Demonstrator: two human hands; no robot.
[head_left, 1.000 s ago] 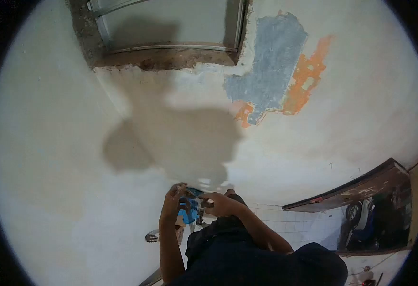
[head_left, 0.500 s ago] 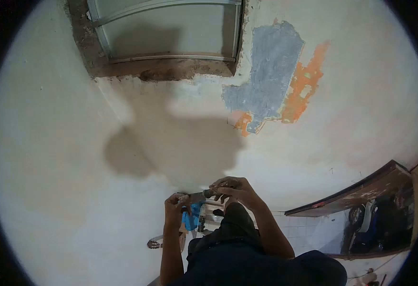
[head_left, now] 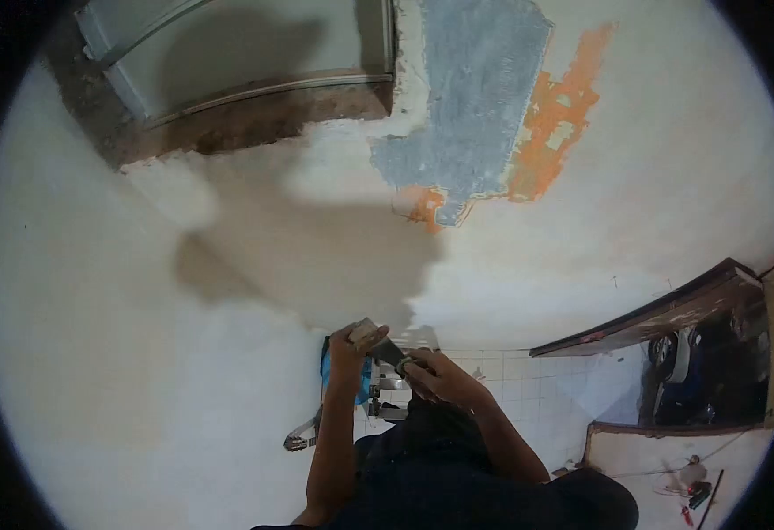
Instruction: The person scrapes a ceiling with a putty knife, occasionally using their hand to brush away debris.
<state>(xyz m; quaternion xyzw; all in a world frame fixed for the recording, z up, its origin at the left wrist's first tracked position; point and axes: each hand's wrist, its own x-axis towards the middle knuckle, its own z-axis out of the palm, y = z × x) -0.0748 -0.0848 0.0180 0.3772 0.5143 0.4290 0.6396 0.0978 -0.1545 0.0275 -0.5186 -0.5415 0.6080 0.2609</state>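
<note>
My right hand point(head_left: 435, 378) is closed around the handle of a putty knife point(head_left: 389, 354), whose grey blade slants up and left. My left hand point(head_left: 349, 349) grips a pale, flat-edged piece point(head_left: 364, 330) at the far end of that blade; I cannot tell what kind of thing it is. Both hands are low in the head view, in front of my body and close to the wall. The pale wall point(head_left: 334, 256) rises before me with my shadow on it.
A grey patch point(head_left: 475, 106) and orange bare spots point(head_left: 541, 150) mark the wall beside a window recess point(head_left: 263, 119). Below my hands are metal ladder-like rungs point(head_left: 393, 384), a blue item point(head_left: 327, 375) and white floor tiles point(head_left: 515, 375). At right is a dark-framed opening point(head_left: 709, 375).
My view has shifted, so the window and patch sit higher and further left. The putty knife has turned from nearly level to slanting, its blade end higher; my right hand is lower.
</note>
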